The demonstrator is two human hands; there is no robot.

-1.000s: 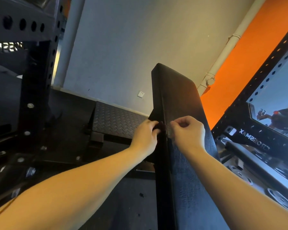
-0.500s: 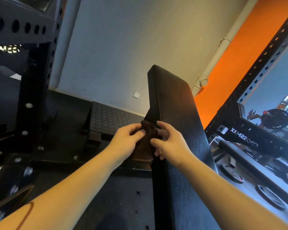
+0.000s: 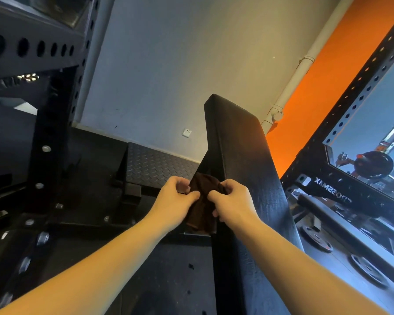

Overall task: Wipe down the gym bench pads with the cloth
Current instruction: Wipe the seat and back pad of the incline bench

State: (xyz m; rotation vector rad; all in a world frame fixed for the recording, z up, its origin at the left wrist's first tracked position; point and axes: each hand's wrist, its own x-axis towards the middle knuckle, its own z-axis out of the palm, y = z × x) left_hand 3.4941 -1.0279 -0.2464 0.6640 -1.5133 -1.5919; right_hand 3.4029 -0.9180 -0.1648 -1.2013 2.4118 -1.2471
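Bench pad (image 3: 248,178): black, textured, long, inclined upward away from the camera; left edge runs through the frame centre.
Cloth (image 3: 201,201): dark brown, bunched, hanging just off the pad's left edge about midway along it, held between both hands.
Left hand (image 3: 175,201): fingers (image 3: 182,183) curled closed, pinching the cloth's left side.
Right hand (image 3: 233,201): fingers closed on the cloth's right side, at the pad's left edge.
Rack upright (image 3: 52,133): black, perforated, left of the pad.
Tread-plate platform (image 3: 155,165): on the floor beyond the hands.
Weight plates (image 3: 316,238): on the floor, right of the pad.
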